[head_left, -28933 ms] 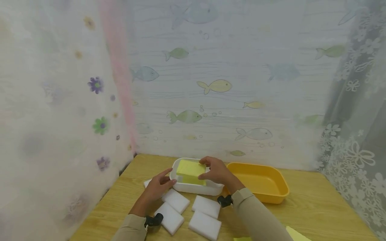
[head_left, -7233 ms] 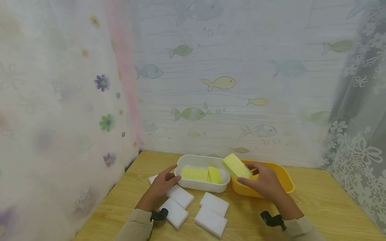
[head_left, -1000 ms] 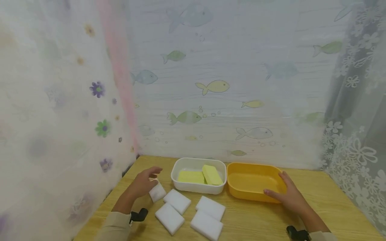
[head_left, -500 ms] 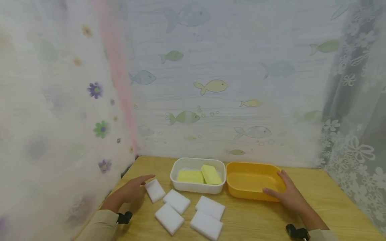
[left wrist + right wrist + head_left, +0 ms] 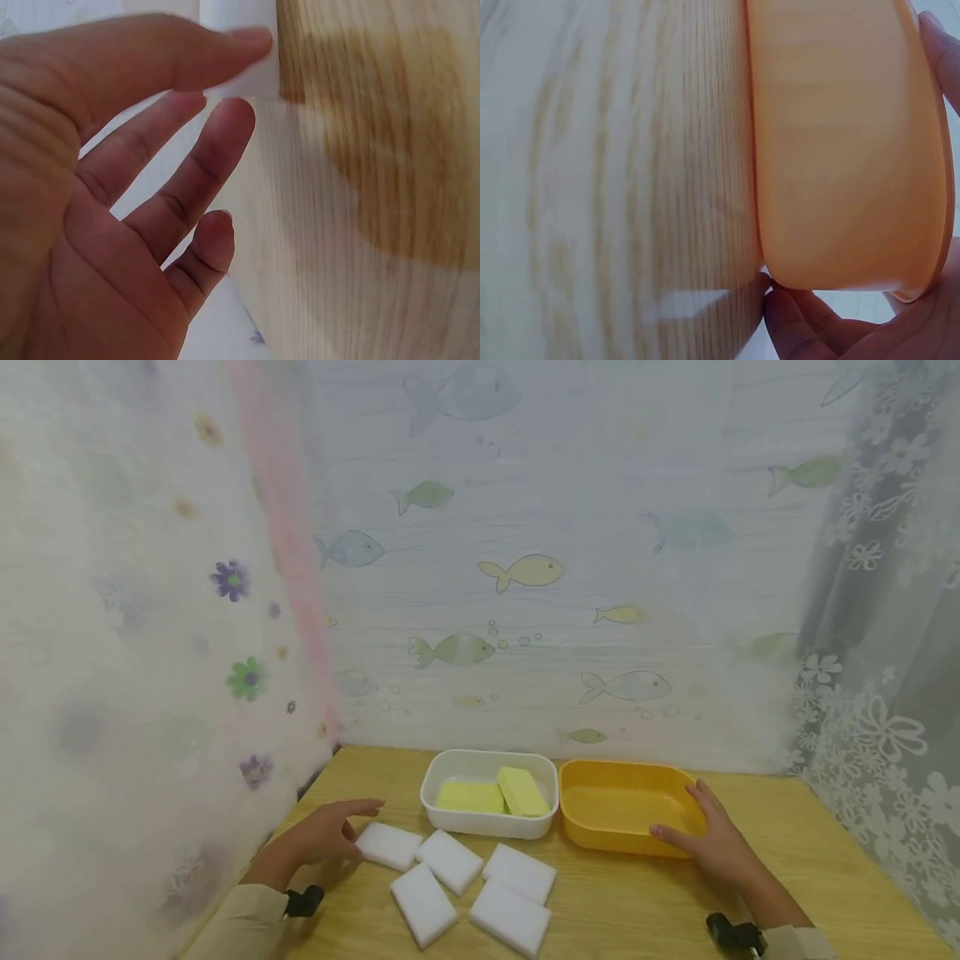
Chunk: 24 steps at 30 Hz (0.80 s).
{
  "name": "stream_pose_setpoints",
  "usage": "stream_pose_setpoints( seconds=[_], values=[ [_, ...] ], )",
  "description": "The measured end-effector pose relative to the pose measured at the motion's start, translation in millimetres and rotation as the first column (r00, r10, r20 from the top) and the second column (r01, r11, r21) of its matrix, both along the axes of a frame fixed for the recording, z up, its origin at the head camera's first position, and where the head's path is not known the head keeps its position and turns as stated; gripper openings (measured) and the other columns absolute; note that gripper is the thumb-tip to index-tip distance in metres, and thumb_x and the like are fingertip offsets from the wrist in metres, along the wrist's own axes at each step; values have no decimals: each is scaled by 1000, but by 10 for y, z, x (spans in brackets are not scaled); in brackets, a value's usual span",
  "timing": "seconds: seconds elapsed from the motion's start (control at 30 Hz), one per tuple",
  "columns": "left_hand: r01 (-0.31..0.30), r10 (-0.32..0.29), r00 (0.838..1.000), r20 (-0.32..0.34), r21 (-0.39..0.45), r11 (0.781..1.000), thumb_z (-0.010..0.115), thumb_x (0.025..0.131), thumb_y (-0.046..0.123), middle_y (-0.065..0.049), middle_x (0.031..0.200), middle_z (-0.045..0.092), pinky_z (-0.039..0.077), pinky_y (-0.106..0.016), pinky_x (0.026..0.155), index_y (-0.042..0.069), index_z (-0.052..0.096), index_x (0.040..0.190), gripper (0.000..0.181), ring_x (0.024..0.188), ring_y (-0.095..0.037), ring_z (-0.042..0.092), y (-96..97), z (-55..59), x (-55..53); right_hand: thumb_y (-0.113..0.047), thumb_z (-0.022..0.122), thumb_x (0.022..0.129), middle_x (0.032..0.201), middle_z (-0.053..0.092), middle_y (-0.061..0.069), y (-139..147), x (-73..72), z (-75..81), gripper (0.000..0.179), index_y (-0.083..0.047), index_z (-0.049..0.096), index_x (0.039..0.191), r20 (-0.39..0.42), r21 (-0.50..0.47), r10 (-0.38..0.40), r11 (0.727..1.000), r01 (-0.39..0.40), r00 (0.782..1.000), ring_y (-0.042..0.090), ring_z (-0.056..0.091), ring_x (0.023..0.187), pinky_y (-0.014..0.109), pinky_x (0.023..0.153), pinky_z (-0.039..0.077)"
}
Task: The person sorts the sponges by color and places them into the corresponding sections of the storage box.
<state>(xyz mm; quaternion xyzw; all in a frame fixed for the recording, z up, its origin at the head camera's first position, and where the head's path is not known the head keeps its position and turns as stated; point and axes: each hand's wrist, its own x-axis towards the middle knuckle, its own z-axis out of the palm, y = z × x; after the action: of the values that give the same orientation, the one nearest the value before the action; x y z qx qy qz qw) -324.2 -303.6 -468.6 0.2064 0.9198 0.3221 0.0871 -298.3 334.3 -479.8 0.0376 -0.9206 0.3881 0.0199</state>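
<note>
My left hand [image 5: 318,839] is at the left of the table, index finger stretched forward and thumb against the end of a white sponge block [image 5: 388,845]. In the left wrist view the thumb lies by that white block [image 5: 241,15], while the other fingers are loosely bent and hold nothing. My right hand [image 5: 716,843] holds the right end of an orange plastic basin [image 5: 611,839], thumb at the near rim and fingers at the far one. Bent fingers [image 5: 799,330] reach round the basin's end in the right wrist view.
Left of the basin stands a white tub [image 5: 487,823] with a flat yellow sponge [image 5: 471,797] and a second yellow sponge [image 5: 522,792] leaning on it. Several more white blocks [image 5: 423,906] lie in front on the wooden table [image 5: 630,910]. Printed curtains [image 5: 525,635] close off the back and sides.
Earlier my right hand held a yellow sponge; now it is at the basin. My left hand has left the tub, and the leftmost white block has just turned beside it.
</note>
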Motion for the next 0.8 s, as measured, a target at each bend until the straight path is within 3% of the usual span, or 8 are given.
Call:
stream_pose_setpoints(
  seconds=[0.17, 0.33, 0.57, 0.8],
  values=[
    [24, -24, 1000, -21, 18, 1000, 89, 80, 13, -17, 137, 66, 54, -34, 75, 8, 47, 155, 85, 92, -19, 64, -23, 20, 25, -54, 71, 94, 171, -11, 27, 8, -3, 6, 111, -1, 5, 166, -13, -2, 11, 1000, -11, 1000, 64, 5, 149, 84, 106, 19],
    [47, -45, 999, -24, 76, 996, 88, 83, 19, -20, 132, 67, 56, -30, 72, 4, 51, 150, 78, 92, -18, 66, -61, 115, 79, -53, 71, 94, 170, -12, 28, 14, -8, -1, 111, 1, 5, 165, -5, -2, 3, 1000, -3, 1000, 64, 4, 149, 83, 107, 17],
    [74, -66, 996, -64, 131, 989, 83, 90, 25, -16, 132, 67, 53, -32, 77, 13, 58, 145, 62, 97, -17, 68, -38, 294, 161, -54, 71, 94, 170, -13, 28, 18, -12, -11, 111, 0, 4, 165, 2, 5, -3, 1000, 3, 1000, 64, 4, 149, 83, 107, 17],
    [76, -62, 991, -117, 114, 991, 83, 89, 31, -8, 133, 66, 48, -32, 78, 21, 63, 138, 54, 97, -13, 67, 185, 424, 191, -55, 71, 94, 170, -14, 27, 9, -4, -26, 112, -2, 3, 166, 6, -1, -4, 1000, 4, 1000, 64, 4, 149, 84, 107, 18]
  ],
)
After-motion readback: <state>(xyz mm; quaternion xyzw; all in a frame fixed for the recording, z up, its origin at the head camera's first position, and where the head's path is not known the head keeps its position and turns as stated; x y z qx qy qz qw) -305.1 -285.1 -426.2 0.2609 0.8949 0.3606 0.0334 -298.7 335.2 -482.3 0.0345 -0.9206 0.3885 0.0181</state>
